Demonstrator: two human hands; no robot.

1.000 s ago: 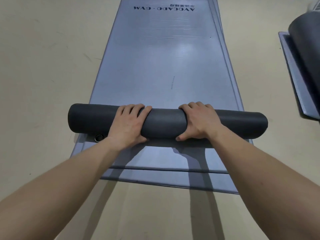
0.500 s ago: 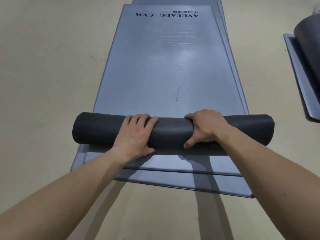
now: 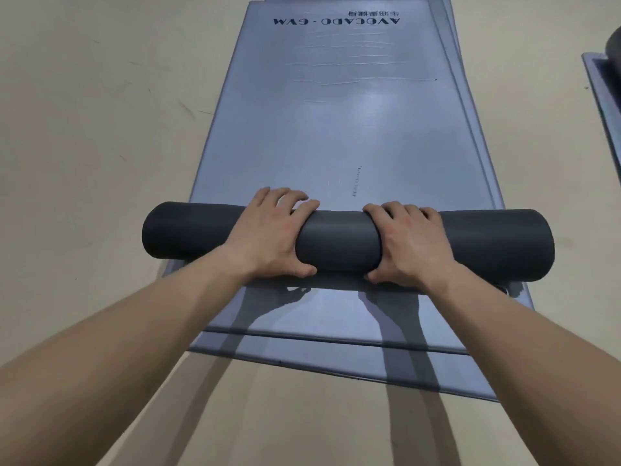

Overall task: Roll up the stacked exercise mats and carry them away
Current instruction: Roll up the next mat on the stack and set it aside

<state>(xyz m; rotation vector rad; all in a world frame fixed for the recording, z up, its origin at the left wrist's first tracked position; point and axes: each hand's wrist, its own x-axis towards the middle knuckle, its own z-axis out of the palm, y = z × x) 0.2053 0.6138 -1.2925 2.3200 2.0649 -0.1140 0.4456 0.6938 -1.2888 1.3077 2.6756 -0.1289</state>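
The step in hand is the rolling of the top mat (image 3: pixel 339 129), a blue-grey sheet that lies flat on the floor (image 3: pixel 84 129) and runs away toward twelve o'clock, its printed lettering near the far end. The near part of it is wound into a dark roll (image 3: pixel 339 242) lying crosswise at the centre of the view, its ends pointing to nine and three o'clock. The left hand (image 3: pixel 268 233) is draped over the roll left of centre, fingers curled over the far side and thumb tucked beneath the near side, grasping it; the right hand (image 3: pixel 408 245) grips the roll the same way, just right of centre. Under the roll, toward six o'clock, the near edges of the lower mats (image 3: pixel 336 351) show, stepped one past another, so the stack holds at least two more. At two o'clock, at the frame's edge, another mat with a dark roll (image 3: pixel 613 52) on it sits apart. By my judgement the rolling is perhaps a third done on this first mat. The next move calls for both hands to push the roll evenly toward twelve o'clock, keeping pressure equal so the ends stay square and the winding tight, without dragging the mats below.
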